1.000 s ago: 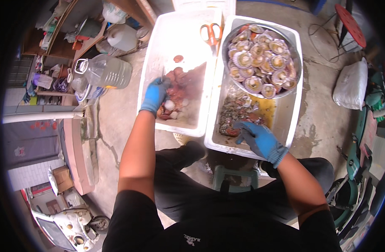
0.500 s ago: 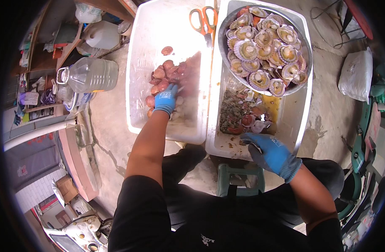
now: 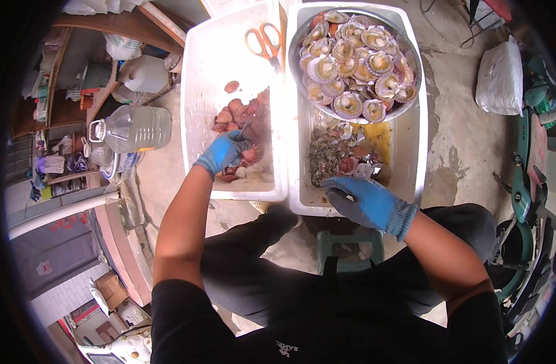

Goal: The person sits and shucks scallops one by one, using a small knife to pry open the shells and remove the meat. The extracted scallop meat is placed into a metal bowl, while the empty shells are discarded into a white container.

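In the left white box [image 3: 199,189], my left hand [image 3: 224,151] wears a blue glove and is closed around a reddish scallop [image 3: 252,154] above a pile of unopened scallops [image 3: 234,111]. A thin grey strip [image 3: 245,126] shows beside its fingers; its kind is unclear. My right hand [image 3: 366,203], also gloved, hovers over the near edge of the right white box [image 3: 418,159]. Its fingers are pressed together and what they hold, if anything, is hidden. Beyond it lie dark scallop trimmings [image 3: 329,155] and loose shells [image 3: 366,170] in yellowish liquid.
A round metal basin [image 3: 418,73] heaped with opened scallops [image 3: 357,67] rests across the right box. Orange-handled scissors [image 3: 266,43] lie at the left box's far rim. A large clear water jug [image 3: 138,127] stands left, a green stool [image 3: 350,249] near my legs, a white sack [image 3: 501,77] right.
My left hand has closed and lifted a scallop from the pile, shifting slightly left. The right hand has moved a little left and up in view. The whole view has shifted somewhat.
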